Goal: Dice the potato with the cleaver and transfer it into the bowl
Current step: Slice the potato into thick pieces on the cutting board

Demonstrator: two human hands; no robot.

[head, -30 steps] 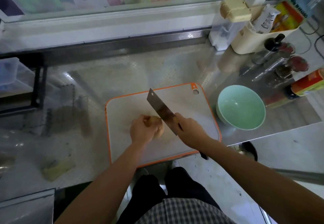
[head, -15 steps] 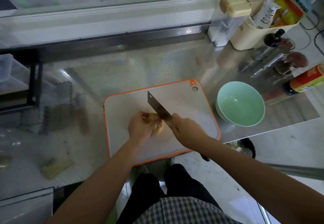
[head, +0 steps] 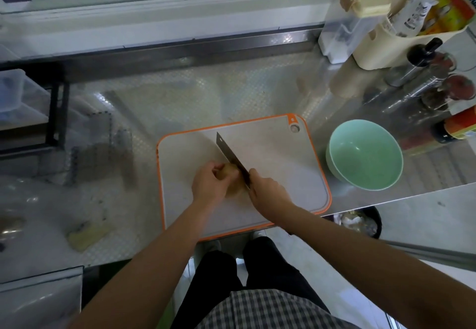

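Tan potato (head: pixel 233 178) is lying mid cutting board (head: pixel 283 153), left hand (head: pixel 207 187) curling over it, right hand (head: pixel 268 194) gripping the cleaver (head: pixel 230 155) against its side. Probably firm, round and rolling easily; it is wanting tucked fingertips on top.

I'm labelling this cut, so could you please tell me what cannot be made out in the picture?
All head view.
1. Potato: mostly covered by the left grip and the cleaver; how deep the cut is cannot be told.
2. Cleaver handle: hidden inside the right grip.
3. Bin under the counter: cut off by the counter edge, contents blurred.
4. Bottle labels, far right: cut by the frame edge, blurred.
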